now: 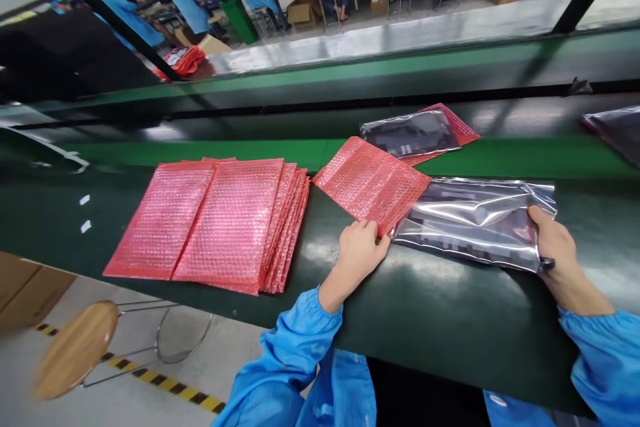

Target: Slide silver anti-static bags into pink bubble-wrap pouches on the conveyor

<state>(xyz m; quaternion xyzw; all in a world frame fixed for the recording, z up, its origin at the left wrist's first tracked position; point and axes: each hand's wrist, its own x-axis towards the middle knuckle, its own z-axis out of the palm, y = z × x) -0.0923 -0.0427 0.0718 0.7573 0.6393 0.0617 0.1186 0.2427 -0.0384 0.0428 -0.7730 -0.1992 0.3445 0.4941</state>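
One flat, pinkish-red bubble-wrap pouch (373, 180) lies slanted just right of the frame's centre, its lower right part overlapping the left end of a shiny, see-through silvery film bag (470, 223) with something dark and flat inside. The left hand (360, 247) pinches the pouch's lower corner; the right hand (555, 243) grasps the bag's right end, fingers on top, a small black item showing beside the palm. Both rest on a dark green desk (425, 320). Left of centre sits a layered stack of red bubble-wrap pouches (230, 227). Above the bag, a dark, film-wrapped flat item (413, 133) lies over another red bubble-wrap pouch (457, 125). A round, light-wood stool (77, 347) stands at lower left.
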